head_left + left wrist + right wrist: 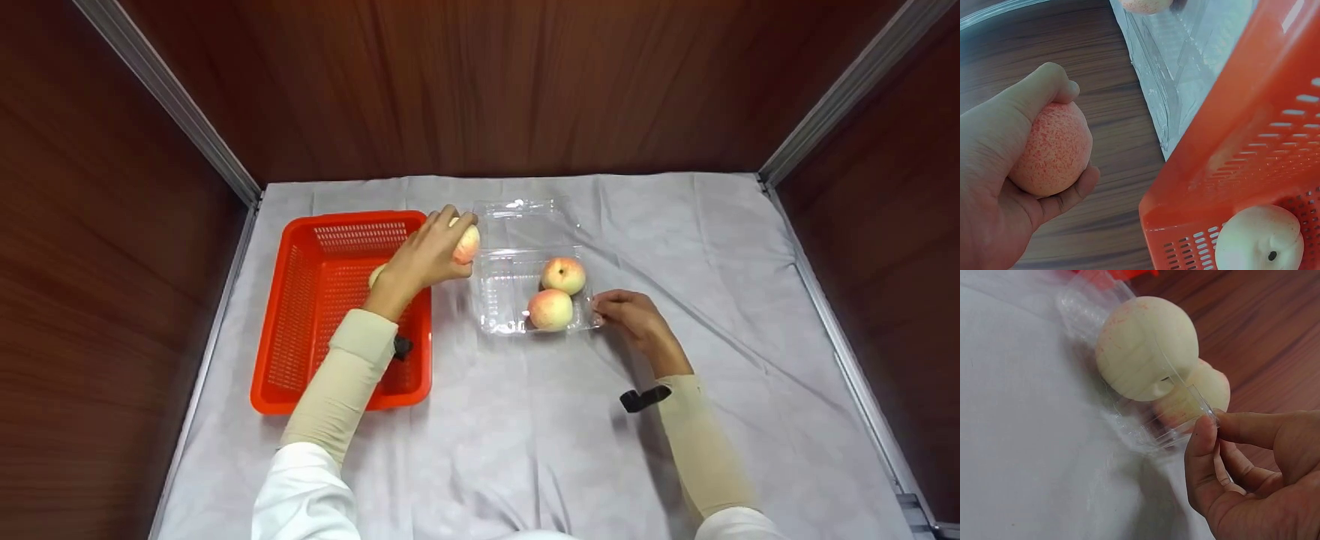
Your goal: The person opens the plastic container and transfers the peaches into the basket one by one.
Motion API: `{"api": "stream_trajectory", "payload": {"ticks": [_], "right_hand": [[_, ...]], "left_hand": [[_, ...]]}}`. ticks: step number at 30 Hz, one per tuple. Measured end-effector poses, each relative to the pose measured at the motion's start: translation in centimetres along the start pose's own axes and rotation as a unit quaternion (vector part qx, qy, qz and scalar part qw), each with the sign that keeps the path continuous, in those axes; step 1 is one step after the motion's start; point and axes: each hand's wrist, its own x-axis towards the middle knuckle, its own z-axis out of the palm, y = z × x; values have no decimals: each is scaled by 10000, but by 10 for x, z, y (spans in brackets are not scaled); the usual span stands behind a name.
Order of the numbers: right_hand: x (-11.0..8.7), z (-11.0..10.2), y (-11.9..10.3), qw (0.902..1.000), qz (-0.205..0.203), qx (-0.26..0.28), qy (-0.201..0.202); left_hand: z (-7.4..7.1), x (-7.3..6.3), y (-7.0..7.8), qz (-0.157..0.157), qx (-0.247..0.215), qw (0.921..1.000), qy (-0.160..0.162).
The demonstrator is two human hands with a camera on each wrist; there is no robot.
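My left hand [429, 253] grips a pink and yellow peach [1055, 149], thumb on one side and fingers curled round the other. In the head view it hangs between the red basket [274, 322] and the clear plastic box [501, 300]. Two more peaches, one at the back [564, 276] and one at the front [550, 310], lie touching in the right part of that box. The thumb and forefinger of my right hand [634, 319] pinch the box's rim at its right side. The box's lid [521, 217] is folded open toward the back.
Inside the basket lies another pale peach [1258, 239], mostly hidden by the left wrist in the head view. A wrinkled grey-white cloth [675, 247] covers the table. Dark wood panels [480, 90] with metal edge strips rise at the back and both sides.
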Motion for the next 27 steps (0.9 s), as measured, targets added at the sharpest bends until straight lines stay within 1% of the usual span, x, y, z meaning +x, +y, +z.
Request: {"api": "stream_trajectory", "payload": {"ticks": [5,12,15,20,27], "right_hand": [[-1,0,-1,10000,-31,-46,-13],[1,0,1,10000,-57,-29,-16],[2,-1,2,10000,-66,-39,-21],[2,-1,2,10000,-61,-48,7],[1,2,2,9999,-24,164,32]], "left_hand": [[-1,0,-3,-19,-25,10000,-3],[-4,-2,-8,86,-185,9996,199],[-6,-3,-10,75,-232,9994,257],[-9,-5,-11,-62,-263,9994,237],[-11,-7,-13,-258,-331,9989,198]]}}
